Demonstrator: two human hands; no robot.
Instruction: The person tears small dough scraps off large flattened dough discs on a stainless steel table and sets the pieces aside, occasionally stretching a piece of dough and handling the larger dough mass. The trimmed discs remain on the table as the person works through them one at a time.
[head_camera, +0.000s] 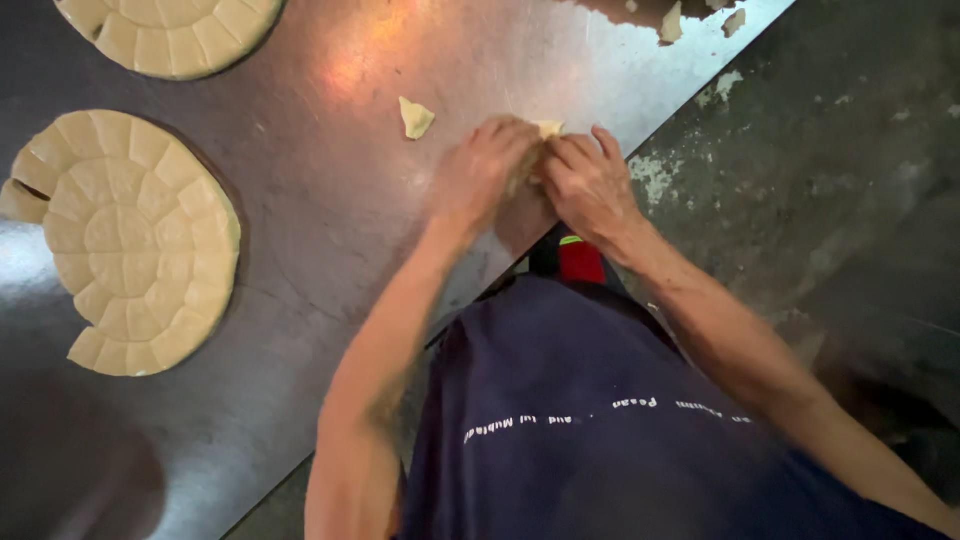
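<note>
A small dough piece (545, 130) sits pinched between the fingers of the left hand (480, 175) and right hand (590, 185), clenched on it near the counter (330, 200) edge. Squeezed unevenly, it could tear; a loose wedge (415, 117) lies just left.

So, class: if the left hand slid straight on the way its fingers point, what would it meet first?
The left hand points up-right, onto the dough piece both hands pinch; past that, probably bare metal table.

Pale cream dough disc (140, 240) scored in rings; grey steel table (340, 150).
</note>
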